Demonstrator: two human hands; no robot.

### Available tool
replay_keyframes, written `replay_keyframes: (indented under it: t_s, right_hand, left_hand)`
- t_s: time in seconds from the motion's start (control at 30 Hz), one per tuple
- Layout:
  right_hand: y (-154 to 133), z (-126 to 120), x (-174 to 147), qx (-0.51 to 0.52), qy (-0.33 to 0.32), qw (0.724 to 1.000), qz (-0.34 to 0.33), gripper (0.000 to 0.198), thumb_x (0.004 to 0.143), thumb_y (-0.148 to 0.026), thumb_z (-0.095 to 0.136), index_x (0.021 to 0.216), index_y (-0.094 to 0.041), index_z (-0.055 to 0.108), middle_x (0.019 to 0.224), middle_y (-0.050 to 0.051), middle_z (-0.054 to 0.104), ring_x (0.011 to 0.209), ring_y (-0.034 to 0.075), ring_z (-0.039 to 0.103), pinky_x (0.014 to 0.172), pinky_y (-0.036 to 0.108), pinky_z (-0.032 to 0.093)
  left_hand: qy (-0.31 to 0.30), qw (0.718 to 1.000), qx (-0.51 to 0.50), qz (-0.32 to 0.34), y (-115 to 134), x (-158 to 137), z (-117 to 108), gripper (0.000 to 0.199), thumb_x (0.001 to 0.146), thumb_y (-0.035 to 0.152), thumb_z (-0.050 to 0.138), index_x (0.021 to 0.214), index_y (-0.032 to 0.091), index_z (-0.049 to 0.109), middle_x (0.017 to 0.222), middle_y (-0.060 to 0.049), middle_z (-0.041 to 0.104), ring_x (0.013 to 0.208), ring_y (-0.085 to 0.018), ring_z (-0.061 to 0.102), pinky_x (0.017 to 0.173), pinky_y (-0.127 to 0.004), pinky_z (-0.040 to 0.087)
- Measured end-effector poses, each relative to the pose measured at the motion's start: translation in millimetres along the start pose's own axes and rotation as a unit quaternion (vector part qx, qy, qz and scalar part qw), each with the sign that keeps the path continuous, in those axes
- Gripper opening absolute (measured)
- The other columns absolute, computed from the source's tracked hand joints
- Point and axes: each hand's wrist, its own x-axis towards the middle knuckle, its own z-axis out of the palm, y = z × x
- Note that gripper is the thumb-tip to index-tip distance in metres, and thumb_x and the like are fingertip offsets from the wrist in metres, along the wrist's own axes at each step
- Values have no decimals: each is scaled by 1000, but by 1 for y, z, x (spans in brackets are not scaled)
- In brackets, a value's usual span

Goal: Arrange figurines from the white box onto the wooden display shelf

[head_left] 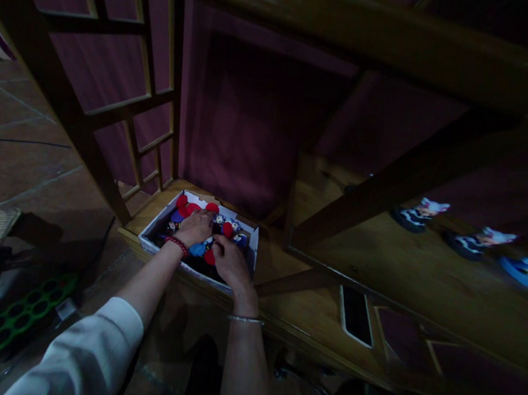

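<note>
A shallow white cardboard box sits on the low wooden shelf, packed with small red, blue and white figurines. Over the left half of it lies my left hand, its fingers stretched out across the figurines and a red bracelet at the wrist. My right hand reaches in from the front right, thumb and fingers curled inward among the pieces. What those fingers hold, if anything, is hidden. A light blue piece shows between the hands, with red round parts beside it.
A phone lies on the shelf at right. Several figurines on dark or blue bases, one a cat-eared figure, stand on the raised board. A wooden lattice rises at left. A green tray with round holes lies lower left.
</note>
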Motion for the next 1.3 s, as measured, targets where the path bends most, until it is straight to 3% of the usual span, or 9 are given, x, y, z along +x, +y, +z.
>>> replay_keyframes:
  t_s: [0.27, 0.43, 0.7, 0.93, 1.07, 1.3]
  right_hand:
    - [-1, -1, 0, -3, 1, 1000, 10, 33, 85, -23, 39, 115, -20, 53, 110, 6, 61, 100, 15, 55, 86, 25, 39]
    - [-2, -1, 0, -12, 1, 1000, 6, 32, 84, -23, 40, 113, -19, 54, 106, 7, 62, 97, 16, 56, 84, 25, 40]
    - [-4, -4, -2, 2, 0, 1000, 4, 34, 84, -22, 39, 115, -19, 53, 112, 6, 60, 103, 15, 54, 88, 25, 38]
    - [-4, -4, -2, 20, 5, 1000, 2, 34, 84, -20, 39, 115, -19, 53, 111, 7, 60, 101, 16, 55, 87, 26, 40]
    - [-2, -3, -2, 27, 8, 1000, -4, 34, 84, -21, 39, 114, -18, 54, 110, 7, 61, 101, 16, 55, 87, 27, 40]
    - [2, -2, -1, 34, 7, 999, 3, 35, 84, -23, 40, 115, -19, 53, 111, 7, 60, 102, 15, 54, 88, 27, 39]
  left_hand:
    - [-20, 1000, -4, -17, -2, 0, 3, 38, 84, 22, 30, 117, 14, 47, 112, -13, 55, 107, -22, 49, 91, -32, 36]
    - [8, 999, -30, -33, 1, -3, 2, 35, 80, 20, 35, 112, 13, 47, 115, -13, 51, 105, -20, 50, 88, -30, 38]
    - [8, 998, -49, -39, 3, -4, -5, 23, 78, 16, 38, 96, 14, 52, 95, -10, 62, 91, -19, 58, 80, -27, 43]
    - [29, 993, -107, -39, -1, -1, -3, 41, 76, 26, 50, 115, 15, 47, 107, -10, 58, 97, -18, 56, 83, -25, 42]
    - [15, 995, -98, -31, -2, 1, 0, 34, 75, 24, 51, 109, 18, 56, 108, -9, 57, 101, -19, 54, 87, -26, 40]
    - [-7, 983, -175, -53, -7, 2, -4, 34, 79, 20, 45, 111, 17, 54, 108, -8, 61, 99, -16, 54, 85, -24, 40]
